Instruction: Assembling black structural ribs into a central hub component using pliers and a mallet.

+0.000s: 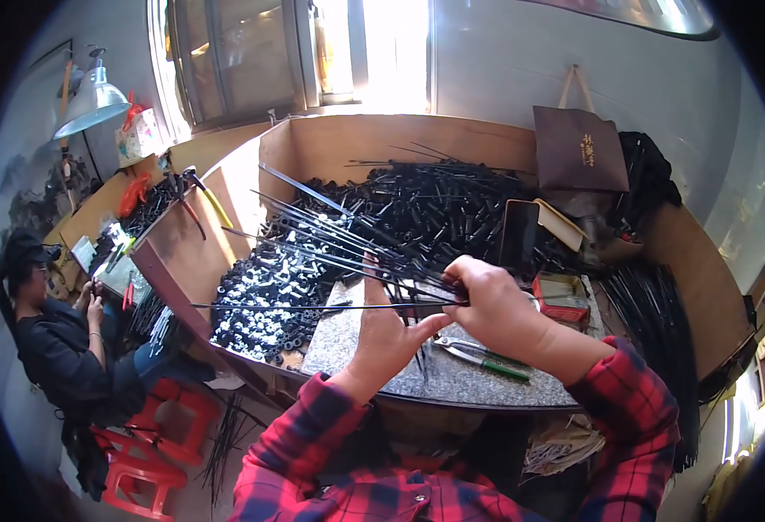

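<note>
A fan of long thin black rods (321, 233) crosses in front of me, splayed toward the upper left. My right hand (506, 313) is closed round their near ends, the fingers pinched together. Beneath them my left hand (378, 335) holds rods too, between its outstretched thumb and raised fingers; part of its grip is hidden. One separate rod (304, 306) runs level to the left from where the hands meet. Just below my right hand, green-handled pliers (491, 361) lie on the speckled grey work surface (360, 370).
Behind the hands, a wooden-walled bench (478, 130) holds heaped black tubular parts (434, 204). A phone (518, 233) stands before a brown paper bag (581, 150). More black rods (648, 317) hang at right. Yellow-handled pliers (213, 202) hang on the left wall. Another person (65, 348) sits beyond red stools (143, 470).
</note>
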`<state>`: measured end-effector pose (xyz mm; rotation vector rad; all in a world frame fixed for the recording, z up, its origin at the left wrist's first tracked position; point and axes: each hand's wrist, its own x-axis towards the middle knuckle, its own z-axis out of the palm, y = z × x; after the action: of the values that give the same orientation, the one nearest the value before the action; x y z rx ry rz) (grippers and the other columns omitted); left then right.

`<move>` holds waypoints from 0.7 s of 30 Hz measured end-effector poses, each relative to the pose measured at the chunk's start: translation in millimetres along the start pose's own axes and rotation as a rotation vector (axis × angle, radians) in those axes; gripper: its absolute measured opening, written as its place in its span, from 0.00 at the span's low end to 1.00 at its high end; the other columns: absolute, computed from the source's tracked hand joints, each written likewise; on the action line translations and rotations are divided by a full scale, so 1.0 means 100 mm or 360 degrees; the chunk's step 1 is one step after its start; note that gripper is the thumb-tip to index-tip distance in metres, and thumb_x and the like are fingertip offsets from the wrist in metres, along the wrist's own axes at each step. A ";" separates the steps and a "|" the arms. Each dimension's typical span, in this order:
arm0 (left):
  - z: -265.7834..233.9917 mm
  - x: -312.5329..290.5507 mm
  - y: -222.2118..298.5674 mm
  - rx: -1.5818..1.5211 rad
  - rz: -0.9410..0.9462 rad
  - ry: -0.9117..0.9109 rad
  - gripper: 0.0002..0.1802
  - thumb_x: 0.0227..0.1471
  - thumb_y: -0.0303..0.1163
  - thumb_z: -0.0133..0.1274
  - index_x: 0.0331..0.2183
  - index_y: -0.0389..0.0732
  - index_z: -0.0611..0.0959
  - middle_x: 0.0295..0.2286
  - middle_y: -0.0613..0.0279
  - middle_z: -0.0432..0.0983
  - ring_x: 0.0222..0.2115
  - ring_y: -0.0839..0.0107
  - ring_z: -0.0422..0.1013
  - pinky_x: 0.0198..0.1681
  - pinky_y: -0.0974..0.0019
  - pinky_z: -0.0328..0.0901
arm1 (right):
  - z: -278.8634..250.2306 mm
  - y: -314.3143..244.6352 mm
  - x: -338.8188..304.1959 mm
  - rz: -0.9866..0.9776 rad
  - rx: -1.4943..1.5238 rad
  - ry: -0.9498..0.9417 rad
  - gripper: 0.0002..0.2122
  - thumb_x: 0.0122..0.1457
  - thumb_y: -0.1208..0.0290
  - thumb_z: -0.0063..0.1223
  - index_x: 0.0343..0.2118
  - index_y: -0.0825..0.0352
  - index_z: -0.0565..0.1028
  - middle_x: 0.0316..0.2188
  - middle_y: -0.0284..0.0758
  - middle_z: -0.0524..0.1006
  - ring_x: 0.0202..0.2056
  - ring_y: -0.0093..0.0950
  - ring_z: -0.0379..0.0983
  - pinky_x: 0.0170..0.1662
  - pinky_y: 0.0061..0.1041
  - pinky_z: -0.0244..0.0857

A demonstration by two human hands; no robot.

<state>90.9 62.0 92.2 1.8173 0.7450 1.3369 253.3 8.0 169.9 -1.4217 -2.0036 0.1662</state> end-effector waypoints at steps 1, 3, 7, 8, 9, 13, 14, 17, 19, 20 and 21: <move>0.01 -0.02 -0.02 -0.0112 0.0161 0.0051 0.61 0.38 0.36 0.69 0.59 0.29 0.42 0.44 0.50 0.66 0.43 0.67 0.68 0.45 0.66 0.65 | 0.06 0.00 0.00 -0.0135 -0.0083 0.0050 0.14 0.45 0.80 0.56 0.37 0.74 0.71 0.33 0.48 0.74 0.36 0.41 0.73 0.39 0.33 0.67; 0.00 -0.02 -0.03 -0.0115 0.0249 0.0160 0.56 0.40 0.32 0.67 0.58 0.30 0.45 0.42 0.52 0.66 0.42 0.68 0.68 0.44 0.66 0.65 | 0.10 -0.03 0.01 -0.0246 -0.0052 0.0070 0.15 0.46 0.81 0.53 0.39 0.74 0.71 0.35 0.48 0.73 0.40 0.44 0.71 0.42 0.34 0.65; -0.13 -0.01 -0.01 -0.0151 0.0235 0.0301 0.39 0.44 0.20 0.58 0.55 0.33 0.58 0.37 0.58 0.70 0.37 0.74 0.69 0.41 0.70 0.66 | 0.18 -0.04 -0.05 -0.0222 0.0116 -0.0070 0.17 0.47 0.80 0.52 0.42 0.75 0.70 0.35 0.48 0.73 0.40 0.45 0.71 0.44 0.35 0.64; -0.15 -0.01 -0.07 -0.0222 0.0197 0.0371 0.35 0.44 0.19 0.57 0.54 0.33 0.63 0.35 0.58 0.72 0.36 0.75 0.70 0.41 0.72 0.66 | 0.19 -0.08 -0.07 -0.0224 0.0122 -0.0073 0.17 0.47 0.80 0.52 0.42 0.75 0.70 0.35 0.48 0.73 0.40 0.45 0.71 0.44 0.35 0.64; -0.20 0.04 -0.09 -0.0170 0.0195 0.0464 0.30 0.44 0.18 0.56 0.51 0.33 0.67 0.33 0.60 0.74 0.35 0.76 0.70 0.41 0.73 0.66 | 0.20 -0.11 -0.09 -0.0283 0.0132 -0.0035 0.16 0.47 0.80 0.52 0.42 0.74 0.70 0.36 0.48 0.73 0.40 0.44 0.71 0.44 0.35 0.65; -0.55 0.26 -0.10 -0.0473 0.0235 0.0769 0.17 0.47 0.17 0.54 0.42 0.33 0.76 0.32 0.64 0.77 0.32 0.80 0.73 0.39 0.75 0.68 | 0.14 -0.14 -0.28 -0.0137 0.0239 -0.0309 0.17 0.49 0.77 0.53 0.43 0.73 0.69 0.34 0.47 0.74 0.37 0.43 0.72 0.40 0.33 0.65; -0.63 0.29 -0.13 -0.0410 0.0318 0.0790 0.16 0.48 0.17 0.55 0.42 0.33 0.76 0.33 0.64 0.77 0.32 0.80 0.73 0.38 0.75 0.68 | 0.13 -0.16 -0.35 0.0002 0.0300 -0.0536 0.17 0.50 0.76 0.53 0.44 0.73 0.69 0.33 0.47 0.74 0.36 0.43 0.72 0.39 0.33 0.65; -0.65 0.25 0.14 -0.0209 0.0144 0.0653 0.13 0.47 0.20 0.58 0.39 0.31 0.79 0.31 0.63 0.79 0.30 0.80 0.73 0.37 0.75 0.69 | 0.03 -0.17 -0.55 -0.0003 0.0384 -0.0608 0.19 0.50 0.75 0.52 0.45 0.74 0.67 0.33 0.49 0.73 0.36 0.45 0.72 0.39 0.35 0.65; -0.69 0.28 0.22 -0.0111 0.0024 0.0510 0.09 0.45 0.20 0.59 0.34 0.31 0.83 0.28 0.62 0.80 0.29 0.79 0.74 0.36 0.75 0.69 | -0.10 -0.25 -0.64 0.0030 0.0455 -0.0692 0.20 0.51 0.74 0.52 0.47 0.75 0.65 0.34 0.50 0.73 0.37 0.46 0.71 0.40 0.37 0.65; -0.75 0.30 0.24 -0.0103 0.0019 0.0510 0.09 0.45 0.20 0.59 0.34 0.31 0.83 0.28 0.62 0.80 0.29 0.79 0.74 0.36 0.75 0.69 | -0.17 -0.31 -0.67 0.0172 0.0573 -0.0739 0.22 0.51 0.72 0.53 0.49 0.76 0.64 0.33 0.48 0.73 0.36 0.42 0.72 0.40 0.35 0.65; -0.79 0.34 0.24 -0.0057 -0.0105 0.0334 0.09 0.45 0.20 0.59 0.33 0.31 0.83 0.27 0.62 0.80 0.29 0.79 0.74 0.36 0.74 0.69 | -0.22 -0.33 -0.70 0.0325 0.0680 -0.0773 0.24 0.52 0.71 0.54 0.50 0.76 0.63 0.31 0.45 0.73 0.35 0.38 0.72 0.39 0.33 0.65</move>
<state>25.6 94.1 143.5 1.6268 0.8778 1.5029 253.3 -72.5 171.0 -1.3834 -2.0129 1.0509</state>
